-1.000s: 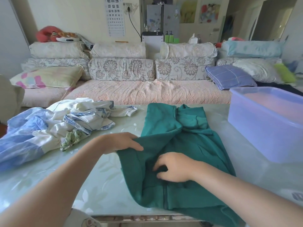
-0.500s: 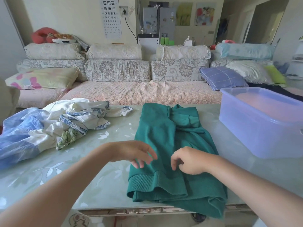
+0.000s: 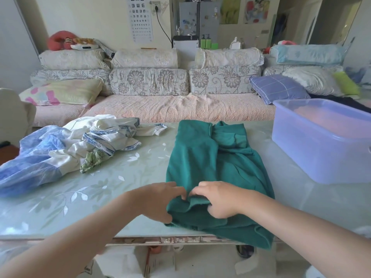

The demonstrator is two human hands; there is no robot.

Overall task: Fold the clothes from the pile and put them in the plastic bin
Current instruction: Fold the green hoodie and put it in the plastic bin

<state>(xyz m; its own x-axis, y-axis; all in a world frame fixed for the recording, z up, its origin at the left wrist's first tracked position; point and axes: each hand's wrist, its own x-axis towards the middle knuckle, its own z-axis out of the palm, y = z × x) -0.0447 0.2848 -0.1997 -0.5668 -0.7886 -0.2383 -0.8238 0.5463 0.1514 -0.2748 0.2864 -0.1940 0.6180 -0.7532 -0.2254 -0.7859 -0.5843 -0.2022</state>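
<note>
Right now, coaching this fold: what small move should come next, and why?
Probably fold the near hem away toward the collar: left hand and right hand both pinch that edge of the green sweatshirt, which lies long and narrow.

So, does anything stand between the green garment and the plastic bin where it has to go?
Nothing visible does. The left hand and the right hand grip the green garment at its near hem. Only bare table lies between it and the plastic bin to its right, which has no lid on.
</note>
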